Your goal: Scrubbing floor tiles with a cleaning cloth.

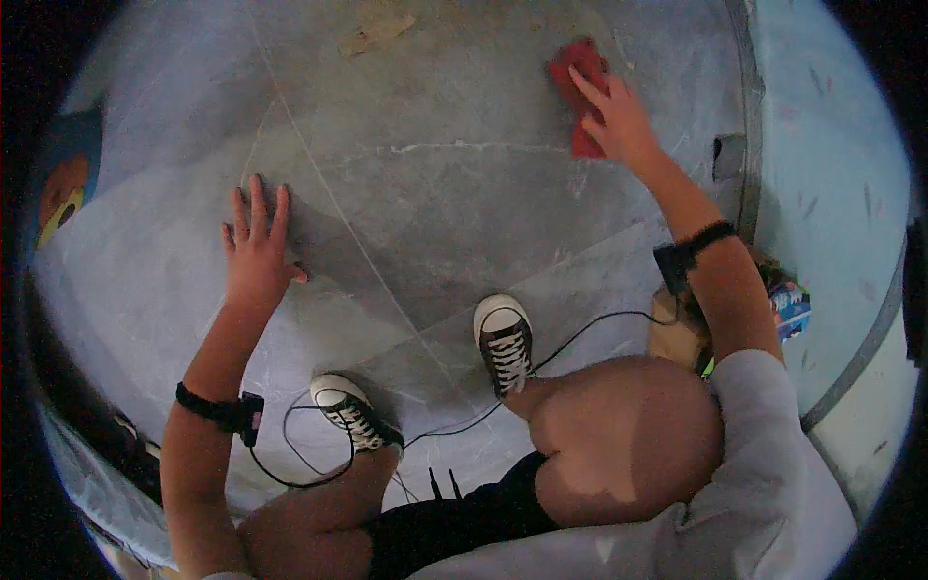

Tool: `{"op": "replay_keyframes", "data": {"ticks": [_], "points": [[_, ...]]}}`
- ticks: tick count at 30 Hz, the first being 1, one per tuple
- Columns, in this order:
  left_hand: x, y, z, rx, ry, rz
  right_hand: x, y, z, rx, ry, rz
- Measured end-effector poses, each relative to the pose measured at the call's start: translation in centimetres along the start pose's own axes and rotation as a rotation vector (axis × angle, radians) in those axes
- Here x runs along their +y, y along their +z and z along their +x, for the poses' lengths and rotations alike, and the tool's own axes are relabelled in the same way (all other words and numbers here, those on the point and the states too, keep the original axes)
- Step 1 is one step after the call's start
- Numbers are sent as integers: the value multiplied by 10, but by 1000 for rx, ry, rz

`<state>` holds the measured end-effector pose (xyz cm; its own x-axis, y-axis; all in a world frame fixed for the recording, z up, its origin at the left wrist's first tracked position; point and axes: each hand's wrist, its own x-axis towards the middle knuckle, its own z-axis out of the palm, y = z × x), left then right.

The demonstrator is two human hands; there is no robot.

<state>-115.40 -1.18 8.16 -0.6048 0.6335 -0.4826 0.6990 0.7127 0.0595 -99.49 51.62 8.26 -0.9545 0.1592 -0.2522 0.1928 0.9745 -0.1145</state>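
Near the top right, my right hand point(616, 119) lies on a folded red cloth point(580, 72), pressing it on the grey tiled floor point(435, 239). Its fingers are spread over the cloth, which sticks out above and below them. My left hand point(257, 246) is at the left, palm down with its fingers apart, on or just over the floor, with nothing in it. A pale, rough streak point(464, 145) crosses the floor to the left of the cloth. A brownish patch point(377, 35) shows at the top.
Beside my right arm stand a brown cardboard item point(674, 330) and a blue printed package point(790, 312) by the pale blue wall point(826, 181). Black cables point(594, 319) run from bands on my forearms past my canvas sneakers point(504, 344). At left are clear plastic sheeting point(101, 471) and a coloured picture point(65, 188).
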Motion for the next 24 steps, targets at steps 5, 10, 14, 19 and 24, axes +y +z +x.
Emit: {"op": "replay_keyframes", "data": {"ticks": [5,10,14,19,24], "points": [[-46,-29,-5,-50,244,-38,6,-16,-143,-229,51,160],[-106,-70,-59,-184,530,102,-62,-86,-252,-801,537,568],[-149,-66,-75,-159,729,188,-45,-53,-350,-890,-295,26],[-131,-81,-63,-133,681,174,-73,-48,-259,-816,-33,135],[-110,-64,-46,-85,646,150,-66,3,-154,-274,-96,2]]}}
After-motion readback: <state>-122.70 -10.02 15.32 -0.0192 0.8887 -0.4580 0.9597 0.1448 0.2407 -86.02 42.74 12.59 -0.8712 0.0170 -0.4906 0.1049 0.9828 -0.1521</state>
